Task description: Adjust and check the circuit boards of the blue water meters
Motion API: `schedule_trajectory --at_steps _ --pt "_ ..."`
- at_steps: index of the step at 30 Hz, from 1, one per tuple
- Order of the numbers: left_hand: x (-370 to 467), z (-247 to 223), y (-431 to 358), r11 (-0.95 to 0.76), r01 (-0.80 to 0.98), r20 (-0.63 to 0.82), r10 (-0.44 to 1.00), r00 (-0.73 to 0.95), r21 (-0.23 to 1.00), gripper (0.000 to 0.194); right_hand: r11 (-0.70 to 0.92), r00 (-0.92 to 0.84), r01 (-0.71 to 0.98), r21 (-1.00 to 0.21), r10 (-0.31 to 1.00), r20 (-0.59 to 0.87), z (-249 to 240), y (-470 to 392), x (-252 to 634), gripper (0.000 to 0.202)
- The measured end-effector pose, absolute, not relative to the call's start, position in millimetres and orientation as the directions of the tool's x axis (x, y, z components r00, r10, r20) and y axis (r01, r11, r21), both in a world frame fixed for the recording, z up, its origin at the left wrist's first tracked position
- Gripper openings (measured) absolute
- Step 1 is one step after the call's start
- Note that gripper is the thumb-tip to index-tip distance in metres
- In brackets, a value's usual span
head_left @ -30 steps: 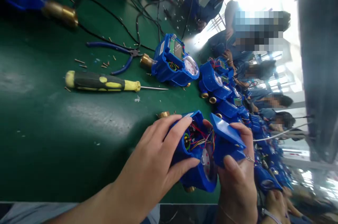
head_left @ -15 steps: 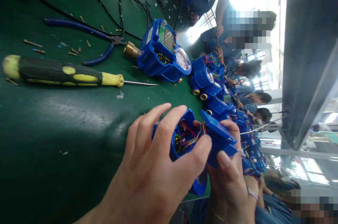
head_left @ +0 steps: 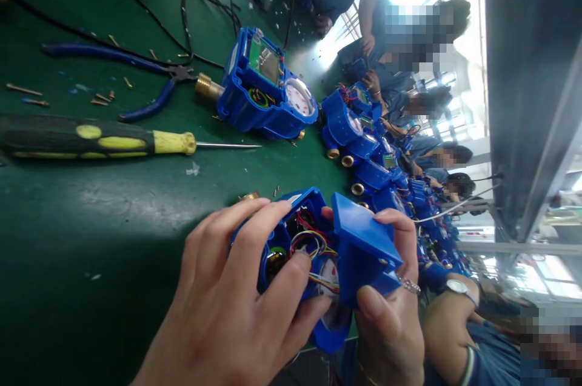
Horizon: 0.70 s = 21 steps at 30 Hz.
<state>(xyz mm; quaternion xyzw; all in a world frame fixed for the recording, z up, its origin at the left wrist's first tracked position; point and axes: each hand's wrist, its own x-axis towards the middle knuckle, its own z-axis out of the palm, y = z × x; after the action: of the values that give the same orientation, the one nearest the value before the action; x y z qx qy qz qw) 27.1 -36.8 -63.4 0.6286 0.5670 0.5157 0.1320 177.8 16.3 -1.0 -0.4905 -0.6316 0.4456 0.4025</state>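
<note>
An opened blue meter housing [head_left: 313, 195] lies low in the middle of the view, with red, yellow and white wires and a round dial [head_left: 330, 277] inside. My left hand [head_left: 240, 289] is wrapped over its near side, with a fingertip pressed on the wires. A blue cover [head_left: 364, 234], tilted beside the housing, is held by my right hand [head_left: 391, 313] between thumb and fingers. The wires run from the housing towards this cover. Part of the housing is hidden under my left hand.
Another meter [head_left: 268, 89] with circuit board and dial stands beyond. Left of it lie blue-handled cutters [head_left: 113, 56], a screwdriver [head_left: 109, 140], loose screws and black cables [head_left: 186, 16]. More blue meters [head_left: 345, 122] line the right, beside several people [head_left: 391, 59]; a watch-wearing arm [head_left: 454, 313] is near.
The cover has turned and shows its broad face, and the housing's dial is now visible. My left thumb has moved left onto the wires. The view has shifted slightly right.
</note>
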Motion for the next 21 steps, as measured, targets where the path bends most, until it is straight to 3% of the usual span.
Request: schedule_trajectory --at_steps 7,21 --pt "29.3 -64.2 -40.7 -0.308 0.547 0.478 0.856 -0.199 0.778 0.006 0.083 -0.059 0.302 -0.950 0.996 0.068 7.1 5.4 163.0 0.057" --pt "27.5 -76.8 -41.2 -0.379 0.512 0.528 0.830 -0.181 0.771 0.014 0.085 -0.115 0.241 -0.967 0.992 0.059 4.4 9.8 173.2 0.059"
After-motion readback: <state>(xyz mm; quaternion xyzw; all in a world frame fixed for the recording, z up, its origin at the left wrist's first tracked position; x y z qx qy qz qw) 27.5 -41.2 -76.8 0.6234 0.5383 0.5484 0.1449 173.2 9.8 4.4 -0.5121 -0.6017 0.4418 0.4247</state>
